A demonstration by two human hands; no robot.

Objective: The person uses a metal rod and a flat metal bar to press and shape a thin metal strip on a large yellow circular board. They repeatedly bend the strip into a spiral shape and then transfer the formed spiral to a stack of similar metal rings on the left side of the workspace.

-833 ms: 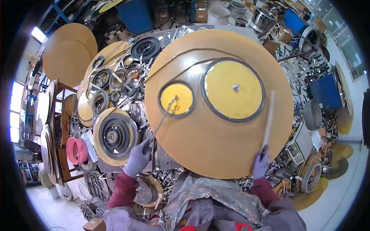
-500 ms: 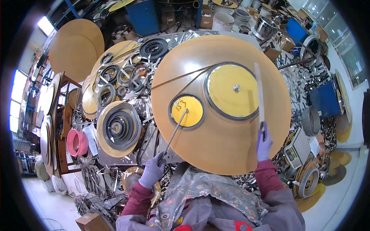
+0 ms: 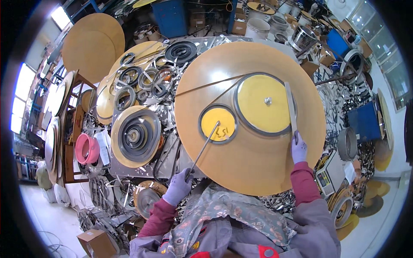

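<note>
In front of me lies a big round tan board point(image 3: 254, 167). On it are a larger yellow disc point(image 3: 258, 114) and a smaller yellow disc point(image 3: 210, 117) with a dark handwritten mark, each ringed by dark coiled strip point(image 3: 238, 115). My left hand point(image 3: 178, 187), in a pale purple glove, is closed around a thin metal rod point(image 3: 202, 151); its tip meets the small disc near the middle. My right hand point(image 3: 298, 149), gloved alike, grips the lower end of a long flat metal bar point(image 3: 291, 109), which overlaps the larger disc's right rim. Contact there is unclear.
Left of the board, a grey coil point(image 3: 137, 136) sits on a tan disc, with several ring coils point(image 3: 125, 98) beyond. A pink basin point(image 3: 87, 148) stands further left. Scrap strips point(image 3: 335, 101), a scale point(image 3: 325, 179) and a blue bin point(image 3: 365, 116) are at right.
The small yellow disc has turned, its mark moving from the upper left to the lower right. My right hand has lowered the bar toward me. The whole view has shifted slightly.
</note>
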